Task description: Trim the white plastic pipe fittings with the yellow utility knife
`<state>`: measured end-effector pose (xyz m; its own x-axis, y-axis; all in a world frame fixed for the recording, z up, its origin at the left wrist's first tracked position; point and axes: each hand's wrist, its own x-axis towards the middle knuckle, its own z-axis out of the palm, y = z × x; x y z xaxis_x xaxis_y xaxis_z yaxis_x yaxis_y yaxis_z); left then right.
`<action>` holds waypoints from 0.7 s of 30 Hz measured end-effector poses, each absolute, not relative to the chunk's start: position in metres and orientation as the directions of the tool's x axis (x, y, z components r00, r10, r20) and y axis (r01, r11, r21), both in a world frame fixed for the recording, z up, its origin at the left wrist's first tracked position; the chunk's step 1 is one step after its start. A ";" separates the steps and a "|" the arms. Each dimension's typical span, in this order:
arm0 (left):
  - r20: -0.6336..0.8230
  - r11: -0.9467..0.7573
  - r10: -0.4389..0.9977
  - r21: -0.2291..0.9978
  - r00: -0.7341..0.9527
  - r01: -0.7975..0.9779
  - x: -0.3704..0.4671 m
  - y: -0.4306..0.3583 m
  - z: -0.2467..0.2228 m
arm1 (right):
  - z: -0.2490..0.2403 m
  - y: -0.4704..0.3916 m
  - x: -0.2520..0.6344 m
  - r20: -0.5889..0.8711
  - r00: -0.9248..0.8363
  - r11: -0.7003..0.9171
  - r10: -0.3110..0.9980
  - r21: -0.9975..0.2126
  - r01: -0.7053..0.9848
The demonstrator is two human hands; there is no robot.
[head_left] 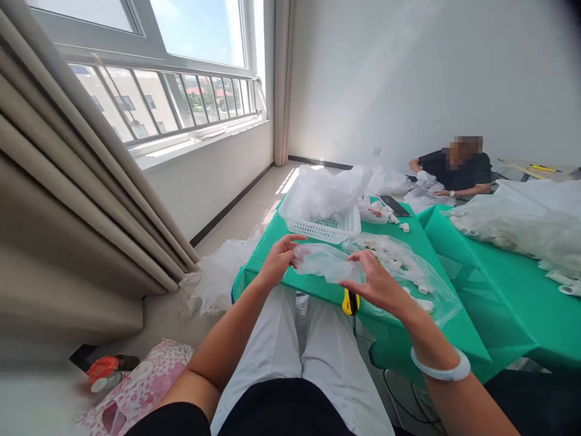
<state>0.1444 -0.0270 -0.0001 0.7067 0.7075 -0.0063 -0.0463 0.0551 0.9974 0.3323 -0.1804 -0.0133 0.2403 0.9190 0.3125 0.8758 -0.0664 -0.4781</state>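
Observation:
A small clear plastic bag [324,261] is stretched sideways between my hands, just above the near edge of the green-covered table [272,233]. My left hand [279,261] pinches its left end, where something pinkish shows through. At the right end, my right hand [374,278] curves its thumb and fingers around the bag, with a gap between thumb and forefinger. Beside and below my right hand lies a larger clear bag [438,297] with several white plastic pipe fittings [424,304]. A yellow and black utility knife [350,301] hangs at the table edge under that hand.
A white plastic basket [318,230] heaped with clear bags [329,188] stands behind my hands. Farther right are a dark phone-like slab [394,204] and a big filled bag [512,218]. A co-worker [458,169] sits beyond. Plastic sheeting [222,272] lies on the floor, left.

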 end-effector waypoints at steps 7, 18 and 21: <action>0.072 -0.456 0.545 0.861 0.835 0.223 0.094 -0.056 -0.016 | -0.023 -0.183 0.357 0.024 0.213 -0.158 0.977 -0.591 0.791; 0.320 -0.557 0.826 0.591 0.464 0.583 -0.025 -0.007 0.003 | 0.025 -0.050 0.252 0.117 -0.174 0.209 0.978 -0.591 0.779; 0.426 -0.475 0.860 0.472 0.280 0.743 -0.037 0.029 -0.010 | 0.006 0.013 0.223 0.301 -0.194 0.320 0.933 -0.456 0.831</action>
